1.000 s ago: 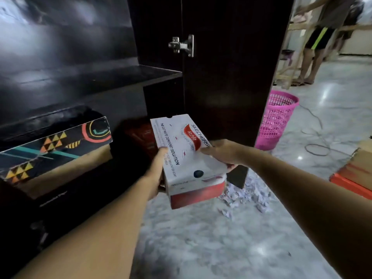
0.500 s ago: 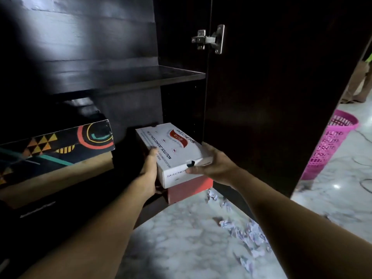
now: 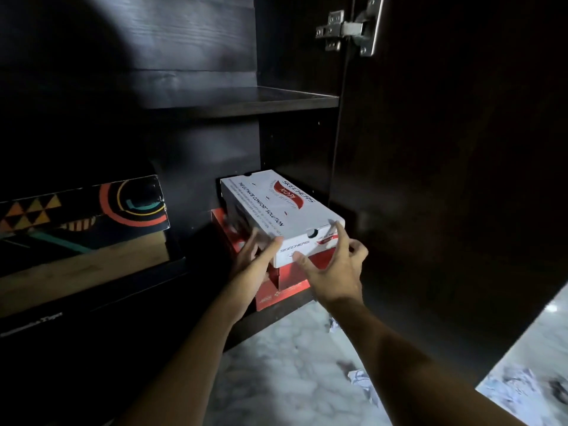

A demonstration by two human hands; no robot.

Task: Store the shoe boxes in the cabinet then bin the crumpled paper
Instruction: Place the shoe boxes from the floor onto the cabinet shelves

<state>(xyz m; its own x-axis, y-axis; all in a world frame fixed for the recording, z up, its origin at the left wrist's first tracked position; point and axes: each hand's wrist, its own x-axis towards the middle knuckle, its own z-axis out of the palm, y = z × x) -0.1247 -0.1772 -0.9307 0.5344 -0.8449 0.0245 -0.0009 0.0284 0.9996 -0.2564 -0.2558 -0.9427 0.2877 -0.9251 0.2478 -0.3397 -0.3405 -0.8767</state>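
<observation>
white box (image 3: 276, 210) now shelved atop red box (image 3: 281, 292) (long axis inward).

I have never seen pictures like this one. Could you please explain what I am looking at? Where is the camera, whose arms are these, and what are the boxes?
There is no machine here. The camera sits on a person's head and looks forward and down, so the two bare arms belong to that person.

They face an open dark cabinet; its door, with a metal hinge, stands open on the right. Low inside it, a white shoe box lies on top of a red shoe box. The left hand and the right hand have spread fingers at the white box's near end. They touch it or nearly touch it, and neither hand closes around it.

To the left is another box with a colourful pattern. On the marble floor lie pieces of crumpled paper, not yet binned.
</observation>
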